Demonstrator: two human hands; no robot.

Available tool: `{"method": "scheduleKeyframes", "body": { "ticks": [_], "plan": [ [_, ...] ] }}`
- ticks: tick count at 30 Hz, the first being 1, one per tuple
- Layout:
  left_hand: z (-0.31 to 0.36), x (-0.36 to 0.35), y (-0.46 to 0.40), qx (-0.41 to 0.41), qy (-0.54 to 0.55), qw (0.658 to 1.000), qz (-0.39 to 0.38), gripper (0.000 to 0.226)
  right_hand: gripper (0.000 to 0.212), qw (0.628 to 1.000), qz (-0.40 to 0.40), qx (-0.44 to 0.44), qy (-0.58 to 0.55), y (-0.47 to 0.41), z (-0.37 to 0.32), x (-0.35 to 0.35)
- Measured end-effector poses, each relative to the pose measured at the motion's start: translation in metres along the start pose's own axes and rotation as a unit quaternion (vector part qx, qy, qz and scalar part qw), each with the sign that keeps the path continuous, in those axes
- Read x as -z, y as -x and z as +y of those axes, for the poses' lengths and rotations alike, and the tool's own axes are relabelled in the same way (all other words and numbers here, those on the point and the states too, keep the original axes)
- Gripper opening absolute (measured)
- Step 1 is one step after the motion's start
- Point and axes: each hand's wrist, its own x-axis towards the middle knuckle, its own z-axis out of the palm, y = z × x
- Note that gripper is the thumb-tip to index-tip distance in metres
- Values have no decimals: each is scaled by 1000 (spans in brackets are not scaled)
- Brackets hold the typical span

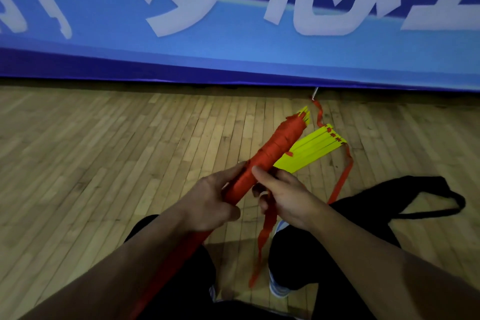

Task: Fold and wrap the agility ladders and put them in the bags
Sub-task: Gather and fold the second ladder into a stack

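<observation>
Wooden floor [104,163] runs up to a blue banner [233,60]. Using the red-wrapped bundle [272,148] as landmark: the left hand [210,202] grips its lower end, the right hand [283,195] pinches the loose strap [267,226] just right of it. Loose yellow rungs [309,148] lie on the floor further right, a black bag [415,197] beyond. Slackening the pinch would likely let the wraps unwind; the trailing strap could snag a shoe.

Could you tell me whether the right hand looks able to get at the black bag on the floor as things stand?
Probably not yet: the right hand is pinching the red strap against the bundle. The bag lies unobstructed just to its right.
</observation>
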Motion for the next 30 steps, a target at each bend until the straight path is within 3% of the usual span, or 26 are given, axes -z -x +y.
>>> {"method": "scheduleKeyframes", "body": {
  "ticks": [3,5,7,9,11,13,18,19,22,24,27,30],
  "plan": [
    [7,1,3,32,231,971,-50,93,43,993,-34,-45,-107,2,-4,4],
    [7,5,2,55,309,947,-72,87,40,991,-40,-40,-120,2,-7,7],
    [10,7,0,63,255,963,-68,78,38,996,-17,-16,-85,2,-8,5],
    [13,7,-2,51,73,996,-32,69,36,999,25,21,-37,2,-8,-1],
    [18,4,-4,33,-62,997,9,64,35,997,50,56,-1,-2,-7,-6],
    [17,6,-6,37,-36,999,10,58,32,997,40,65,7,-2,-11,-7],
    [13,24,-2,62,186,981,-3,40,20,996,-24,34,-79,-4,-20,1],
    [13,22,-1,67,227,971,-17,41,20,996,-21,41,-72,-6,-19,0],
    [10,21,-4,72,314,945,-54,81,32,998,-28,42,-41,-7,-17,-8],
    [11,26,-4,78,327,937,-98,87,34,998,-39,34,-46,-6,-17,-9],
    [24,28,2,110,264,942,-175,69,37,995,-46,44,-78,-10,-13,-15],
    [39,28,4,111,165,969,-147,43,50,993,-10,55,-103,-16,-9,-25]
  ]
}}
